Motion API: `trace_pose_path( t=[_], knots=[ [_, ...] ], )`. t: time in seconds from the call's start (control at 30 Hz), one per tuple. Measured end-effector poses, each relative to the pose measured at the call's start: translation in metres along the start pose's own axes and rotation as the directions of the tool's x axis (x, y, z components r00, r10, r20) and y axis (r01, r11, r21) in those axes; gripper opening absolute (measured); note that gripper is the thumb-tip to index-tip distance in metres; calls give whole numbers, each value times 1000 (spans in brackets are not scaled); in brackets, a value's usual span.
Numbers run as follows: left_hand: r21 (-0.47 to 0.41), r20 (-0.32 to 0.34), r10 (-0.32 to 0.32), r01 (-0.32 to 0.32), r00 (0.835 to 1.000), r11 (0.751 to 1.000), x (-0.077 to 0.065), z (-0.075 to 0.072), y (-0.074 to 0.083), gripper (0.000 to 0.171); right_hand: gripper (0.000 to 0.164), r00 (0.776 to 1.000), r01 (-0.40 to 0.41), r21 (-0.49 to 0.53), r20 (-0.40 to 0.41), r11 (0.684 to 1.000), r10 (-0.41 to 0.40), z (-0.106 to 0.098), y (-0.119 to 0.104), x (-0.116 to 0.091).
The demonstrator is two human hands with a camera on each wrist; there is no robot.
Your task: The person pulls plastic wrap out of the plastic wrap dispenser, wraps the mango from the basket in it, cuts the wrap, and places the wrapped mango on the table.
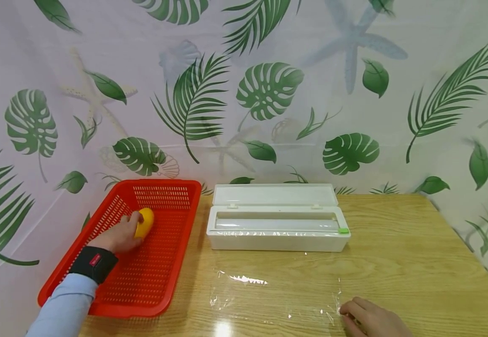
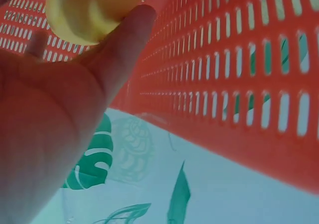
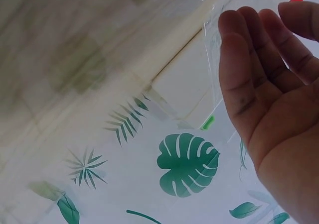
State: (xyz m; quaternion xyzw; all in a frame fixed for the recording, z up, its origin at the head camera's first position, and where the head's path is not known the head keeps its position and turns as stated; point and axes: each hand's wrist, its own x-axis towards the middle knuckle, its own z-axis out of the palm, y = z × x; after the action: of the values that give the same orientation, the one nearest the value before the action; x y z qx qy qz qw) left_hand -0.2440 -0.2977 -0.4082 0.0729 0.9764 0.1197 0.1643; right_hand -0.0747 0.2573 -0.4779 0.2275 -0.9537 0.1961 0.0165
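Note:
In the head view, my left hand [image 1: 122,233] reaches into the red basket [image 1: 193,220] and grips a yellow oval fruit [image 1: 145,223] that looks like a mango. The left wrist view shows the thumb [image 2: 130,32] against the side of this fruit [image 2: 94,10]; the other fingers are mostly hidden. My right hand [image 1: 374,318] is at the lower right, its fingers loosely bent beside the right edge of a clear plastic wrap sheet [image 1: 269,299] on the table. In the right wrist view, the right hand [image 3: 279,84] has nothing in its palm.
A white plastic wrap dispenser [image 1: 277,242] stands behind the sheet with its lid [image 1: 275,194] raised and a green slider [image 1: 343,230] at its right end. The wooden table [image 1: 416,262] meets a leaf-patterned sheet [image 1: 294,140] at the back and sides.

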Motion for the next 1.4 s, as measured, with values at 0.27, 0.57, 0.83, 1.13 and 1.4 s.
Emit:
trace_pose_path(
  t=[0.27,0.57,0.83,1.13,1.4],
  knots=[
    [127,-67,88,-79,994,989,0,3,0,69,8,1000,17,1,-24,1000,-17,2,1,0],
    [115,-76,107,-98,991,989,2,1,1,74,8,999,28,8,-17,1000,-28,1,1,0],
    [43,1,80,-80,997,996,1,1,1,77,7,1000,22,12,1,1000,-22,0,1,0],
    [45,-40,125,-123,991,991,5,3,3,75,7,997,46,-9,-54,999,-46,2,1,-1],
    [31,47,61,-63,997,998,5,4,4,77,12,992,59,-14,-111,998,-60,4,2,-3]
  ],
)
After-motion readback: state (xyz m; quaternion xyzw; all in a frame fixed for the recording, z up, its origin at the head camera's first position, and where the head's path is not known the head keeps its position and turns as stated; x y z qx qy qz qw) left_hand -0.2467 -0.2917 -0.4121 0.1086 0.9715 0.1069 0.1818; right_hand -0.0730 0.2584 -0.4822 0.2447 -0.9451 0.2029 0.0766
